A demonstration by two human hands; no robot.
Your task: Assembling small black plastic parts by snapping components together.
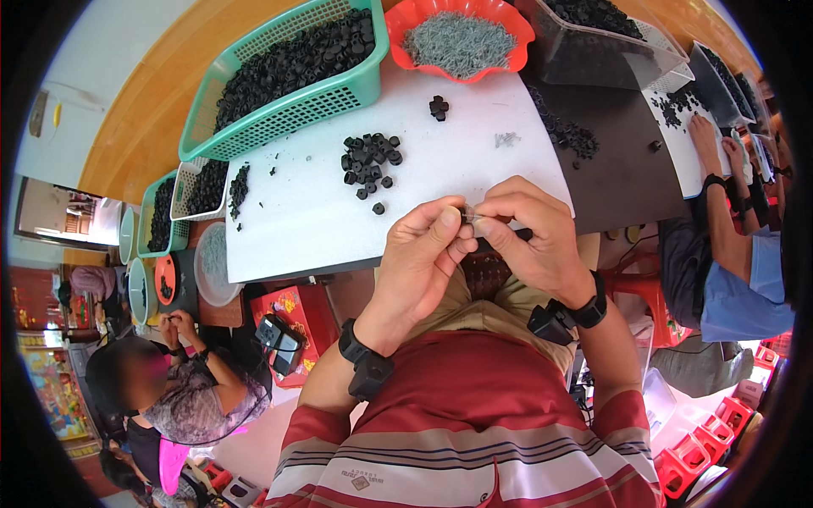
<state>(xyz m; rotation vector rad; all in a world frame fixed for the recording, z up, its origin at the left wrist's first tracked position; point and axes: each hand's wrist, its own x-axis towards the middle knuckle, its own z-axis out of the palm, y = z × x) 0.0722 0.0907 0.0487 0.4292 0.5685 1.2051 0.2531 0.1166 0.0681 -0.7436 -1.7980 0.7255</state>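
Note:
Both hands meet over the near edge of the white work sheet (pixel 296 229). My left hand (pixel 423 250) pinches a small black plastic part (pixel 464 211) between thumb and forefinger. Close against it, my right hand (pixel 533 230) is closed in a pinch; a thin, pale sliver shows at its fingertips, too small to name. Another black piece (pixel 524 234) shows under the right fingers. Ahead on the sheet lies a loose cluster of black plastic parts (pixel 370 158), with a small joined group of them (pixel 438 107) farther off. Some thin grey metal pieces (pixel 506 139) lie to the right.
A green basket (pixel 292 114) of black parts stands far left, beside a red scalloped bowl (pixel 525 34) of grey metal pieces. A clear bin (pixel 597 55) is at far right. Smaller baskets line the left. Other people work at left and right. A red box (pixel 292 317) is below.

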